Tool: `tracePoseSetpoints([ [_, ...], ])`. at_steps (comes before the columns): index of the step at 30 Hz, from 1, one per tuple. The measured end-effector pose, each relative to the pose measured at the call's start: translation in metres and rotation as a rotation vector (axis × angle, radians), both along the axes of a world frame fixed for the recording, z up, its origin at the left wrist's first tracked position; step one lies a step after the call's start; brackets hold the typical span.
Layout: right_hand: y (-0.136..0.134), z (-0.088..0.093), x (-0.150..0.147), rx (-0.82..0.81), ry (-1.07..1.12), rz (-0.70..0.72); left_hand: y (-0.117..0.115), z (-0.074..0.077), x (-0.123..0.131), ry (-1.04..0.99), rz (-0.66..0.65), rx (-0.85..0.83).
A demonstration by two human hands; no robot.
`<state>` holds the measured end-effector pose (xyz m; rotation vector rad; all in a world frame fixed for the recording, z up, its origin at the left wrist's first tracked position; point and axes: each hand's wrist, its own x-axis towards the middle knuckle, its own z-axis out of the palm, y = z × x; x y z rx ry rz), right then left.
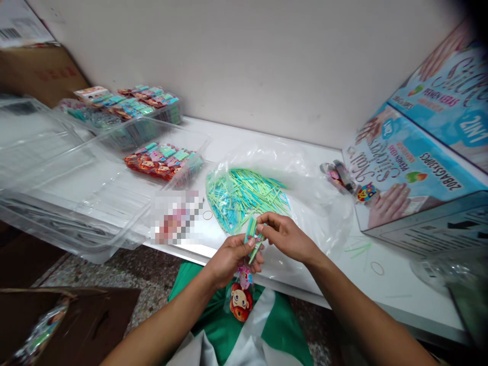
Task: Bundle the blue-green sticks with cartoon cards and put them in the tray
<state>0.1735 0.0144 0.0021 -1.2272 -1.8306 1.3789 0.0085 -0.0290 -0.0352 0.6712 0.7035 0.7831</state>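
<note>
My left hand is closed around a small clear packet with a cartoon face on it, which hangs below my fist. My right hand pinches a few green and blue sticks at the packet's top, fingertips touching those of the left hand. Both hands hover at the front edge of the white table. Just behind them a clear plastic bag lies open with a heap of green and blue sticks in it.
Clear plastic trays stand at the left, with filled cartoon packets stacked in and behind them. Blue printed cartons stand at the right. Rubber bands lie loose on the table. A brown cardboard box sits on the floor.
</note>
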Motion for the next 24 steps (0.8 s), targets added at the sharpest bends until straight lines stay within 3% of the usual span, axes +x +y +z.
tracePoseSetpoints([
  [5, 0.0012, 0.0000, 0.0004, -0.012, 0.017, 0.023, -0.0009, 0.0009, 0.0001, -0.017, -0.003, 0.002],
  [18, -0.0030, -0.0022, -0.0067, -0.055, 0.075, -0.087, -0.0011, 0.0005, 0.0012, -0.020, 0.000, -0.022],
  [24, -0.0017, -0.0009, -0.0053, 0.025, 0.022, -0.037, -0.0016, 0.0019, 0.0009, -0.014, -0.007, -0.014],
])
